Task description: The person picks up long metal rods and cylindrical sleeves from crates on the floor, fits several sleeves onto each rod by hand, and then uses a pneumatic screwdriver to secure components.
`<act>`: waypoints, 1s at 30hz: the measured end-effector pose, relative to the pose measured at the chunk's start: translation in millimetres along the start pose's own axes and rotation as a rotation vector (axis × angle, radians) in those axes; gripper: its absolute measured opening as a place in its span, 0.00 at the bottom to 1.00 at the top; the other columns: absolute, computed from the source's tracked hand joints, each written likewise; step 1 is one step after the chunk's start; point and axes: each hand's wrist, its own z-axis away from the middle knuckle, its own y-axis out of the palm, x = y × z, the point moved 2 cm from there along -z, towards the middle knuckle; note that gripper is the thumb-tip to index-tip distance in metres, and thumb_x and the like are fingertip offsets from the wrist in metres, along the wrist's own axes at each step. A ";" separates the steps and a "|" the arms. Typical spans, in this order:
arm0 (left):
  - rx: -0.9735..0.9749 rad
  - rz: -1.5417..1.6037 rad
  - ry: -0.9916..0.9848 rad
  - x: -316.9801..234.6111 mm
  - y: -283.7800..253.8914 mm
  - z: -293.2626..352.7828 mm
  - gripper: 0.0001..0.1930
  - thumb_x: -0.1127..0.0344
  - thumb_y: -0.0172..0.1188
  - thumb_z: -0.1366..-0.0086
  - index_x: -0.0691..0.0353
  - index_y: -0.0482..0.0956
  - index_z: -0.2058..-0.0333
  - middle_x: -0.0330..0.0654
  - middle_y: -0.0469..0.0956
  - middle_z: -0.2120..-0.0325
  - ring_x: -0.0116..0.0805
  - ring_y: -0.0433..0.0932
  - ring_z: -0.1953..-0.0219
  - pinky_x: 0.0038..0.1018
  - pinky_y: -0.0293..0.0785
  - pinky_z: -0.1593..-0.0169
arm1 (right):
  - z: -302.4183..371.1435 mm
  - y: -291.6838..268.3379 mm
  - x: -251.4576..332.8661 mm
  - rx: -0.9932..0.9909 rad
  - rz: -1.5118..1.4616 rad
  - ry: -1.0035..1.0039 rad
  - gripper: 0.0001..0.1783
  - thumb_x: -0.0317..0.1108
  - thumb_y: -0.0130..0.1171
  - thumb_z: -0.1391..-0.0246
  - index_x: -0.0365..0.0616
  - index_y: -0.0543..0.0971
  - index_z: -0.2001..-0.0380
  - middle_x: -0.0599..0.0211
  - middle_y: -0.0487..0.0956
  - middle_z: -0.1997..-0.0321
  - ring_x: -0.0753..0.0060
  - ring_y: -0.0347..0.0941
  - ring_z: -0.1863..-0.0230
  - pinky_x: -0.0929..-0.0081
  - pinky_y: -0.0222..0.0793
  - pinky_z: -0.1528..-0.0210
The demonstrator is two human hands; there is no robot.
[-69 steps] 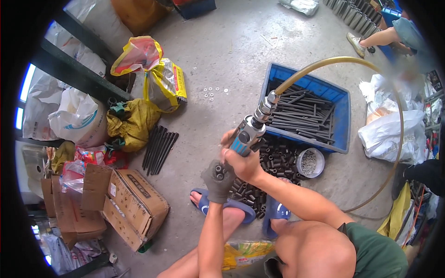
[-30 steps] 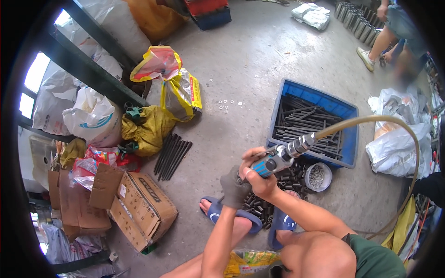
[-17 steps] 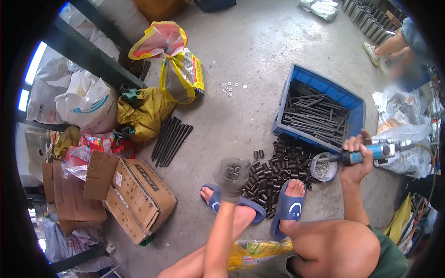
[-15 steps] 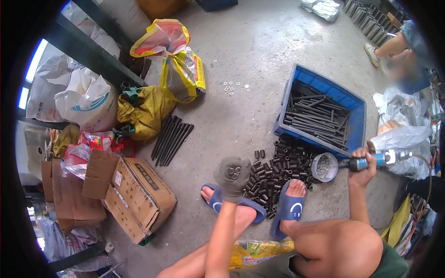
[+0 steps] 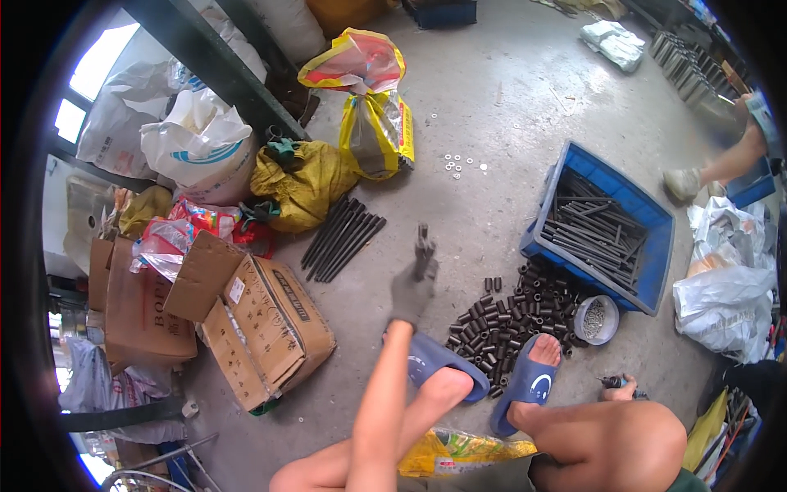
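Note:
My left hand (image 5: 412, 293), in a grey glove, is raised over the floor left of the loose pile. Its fingers are closed, and a short black tube (image 5: 423, 233) sticks up at their tips; how many tubes it holds is hidden. Low at the right, my bare right hand (image 5: 626, 389) is wrapped round a handheld power driver (image 5: 611, 382), mostly hidden by my knee. Between the hands lie many short black tubes (image 5: 504, 320), heaped around my sandals. A white tub of small metal screws (image 5: 591, 320) stands at the heap's right edge.
A blue crate (image 5: 664, 254) holds long black rods (image 5: 594, 230). More rods (image 5: 340, 242) lie beside a yellow sack (image 5: 307, 184). Small washers (image 5: 457, 161) are scattered farther off. A cardboard box (image 5: 279, 328) sits left, white bags (image 5: 725, 287) right. Another person's leg (image 5: 725, 160) shows upper right.
My left hand has turned, so the tube ends no longer face up. My right hand has lowered the driver from beside the tub to behind my knee. The view has shifted leftward.

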 end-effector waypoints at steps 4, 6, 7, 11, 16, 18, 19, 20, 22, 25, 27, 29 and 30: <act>-0.192 -0.598 0.175 -18.4 -75.0 -55.9 0.21 0.44 0.69 0.35 0.58 0.87 0.60 0.51 0.85 0.72 0.51 0.84 0.69 0.42 0.79 0.63 | -5.6 -18.7 1.6 -0.255 -0.157 0.184 0.08 0.34 0.63 0.45 0.41 0.86 0.67 0.51 0.86 0.55 0.43 0.83 0.58 0.54 0.79 0.55; -0.233 -0.835 0.151 -24.0 -125.0 -77.2 0.22 0.42 0.68 0.36 0.56 0.87 0.59 0.54 0.86 0.67 0.58 0.84 0.62 0.48 0.79 0.58 | -5.7 -28.3 -3.4 -0.260 -0.183 0.163 0.08 0.34 0.63 0.45 0.42 0.86 0.67 0.51 0.86 0.54 0.44 0.83 0.58 0.53 0.77 0.53; -0.235 -0.930 0.142 -21.7 -144.1 -90.0 0.23 0.41 0.67 0.37 0.56 0.86 0.59 0.55 0.86 0.64 0.60 0.84 0.58 0.51 0.78 0.54 | -5.5 -29.5 -5.9 -0.260 -0.184 0.158 0.09 0.35 0.63 0.45 0.42 0.86 0.66 0.52 0.86 0.54 0.45 0.83 0.57 0.51 0.76 0.52; -0.239 -1.068 0.065 -16.5 -182.3 -126.5 0.27 0.42 0.65 0.35 0.58 0.82 0.50 0.57 0.84 0.53 0.59 0.80 0.46 0.51 0.74 0.42 | -10.6 -34.2 -12.0 -0.247 -0.171 0.167 0.09 0.36 0.64 0.45 0.44 0.86 0.65 0.55 0.87 0.54 0.48 0.82 0.55 0.47 0.70 0.47; -0.191 -1.165 -0.100 22.8 -172.3 -131.7 0.46 0.33 0.56 0.31 0.56 0.55 0.25 0.55 0.58 0.27 0.58 0.57 0.26 0.58 0.60 0.32 | -17.1 -31.0 -13.9 -0.228 -0.133 0.185 0.10 0.38 0.64 0.46 0.46 0.86 0.63 0.58 0.87 0.53 0.51 0.82 0.53 0.42 0.62 0.41; -0.188 -1.195 -0.124 28.1 -170.7 -133.5 0.48 0.32 0.54 0.31 0.56 0.51 0.23 0.54 0.55 0.26 0.57 0.55 0.25 0.59 0.58 0.31 | -18.5 -28.4 -12.3 -0.223 -0.104 0.193 0.11 0.38 0.64 0.46 0.47 0.86 0.62 0.59 0.87 0.52 0.53 0.82 0.52 0.40 0.59 0.39; -0.188 -1.226 -0.145 26.6 -166.3 -133.8 0.50 0.31 0.53 0.30 0.56 0.46 0.22 0.53 0.52 0.25 0.57 0.52 0.24 0.60 0.57 0.30 | -17.4 -27.1 -10.6 -0.225 -0.089 0.200 0.11 0.39 0.64 0.46 0.48 0.86 0.61 0.60 0.87 0.52 0.54 0.81 0.51 0.39 0.57 0.37; -0.275 -1.210 -0.057 37.5 -162.2 -140.4 0.50 0.30 0.53 0.31 0.57 0.50 0.23 0.55 0.54 0.25 0.59 0.53 0.25 0.60 0.54 0.29 | -16.4 -26.1 -9.9 -0.233 -0.069 0.212 0.12 0.39 0.65 0.46 0.48 0.86 0.61 0.60 0.87 0.52 0.54 0.81 0.51 0.37 0.56 0.36; -0.341 -1.206 0.085 42.6 -143.7 -131.9 0.50 0.30 0.53 0.32 0.57 0.51 0.23 0.55 0.55 0.25 0.59 0.53 0.25 0.61 0.53 0.29 | -13.7 -22.6 -10.3 -0.240 -0.033 0.234 0.12 0.40 0.65 0.47 0.49 0.86 0.60 0.61 0.87 0.52 0.56 0.81 0.50 0.35 0.53 0.34; -0.422 -1.272 0.347 44.4 -102.8 -117.6 0.49 0.32 0.57 0.35 0.57 0.57 0.25 0.59 0.59 0.27 0.61 0.56 0.25 0.58 0.50 0.26 | -2.0 -16.9 -11.6 -0.257 0.048 0.293 0.13 0.41 0.65 0.47 0.50 0.87 0.59 0.63 0.87 0.51 0.58 0.81 0.48 0.32 0.48 0.30; -0.457 -1.236 0.427 82.4 -130.7 -121.2 0.42 0.38 0.59 0.34 0.60 0.65 0.30 0.59 0.65 0.32 0.60 0.59 0.26 0.57 0.52 0.26 | 6.0 -4.8 -6.9 -0.259 0.111 0.294 0.14 0.41 0.65 0.47 0.51 0.87 0.58 0.65 0.87 0.51 0.60 0.81 0.47 0.30 0.45 0.28; -0.530 -1.203 0.399 99.7 -131.4 -97.4 0.43 0.34 0.55 0.31 0.60 0.64 0.29 0.59 0.64 0.30 0.62 0.59 0.27 0.60 0.54 0.28 | 11.9 16.3 -23.0 -0.269 0.155 0.337 0.15 0.42 0.65 0.47 0.52 0.87 0.57 0.66 0.87 0.50 0.61 0.80 0.46 0.28 0.42 0.25; -0.630 -1.222 0.347 90.3 -128.8 -83.9 0.45 0.31 0.52 0.29 0.60 0.62 0.28 0.58 0.64 0.29 0.64 0.60 0.28 0.63 0.56 0.30 | 17.1 26.0 -36.5 -0.278 0.159 0.369 0.15 0.42 0.65 0.46 0.51 0.86 0.57 0.64 0.86 0.52 0.59 0.81 0.48 0.30 0.46 0.29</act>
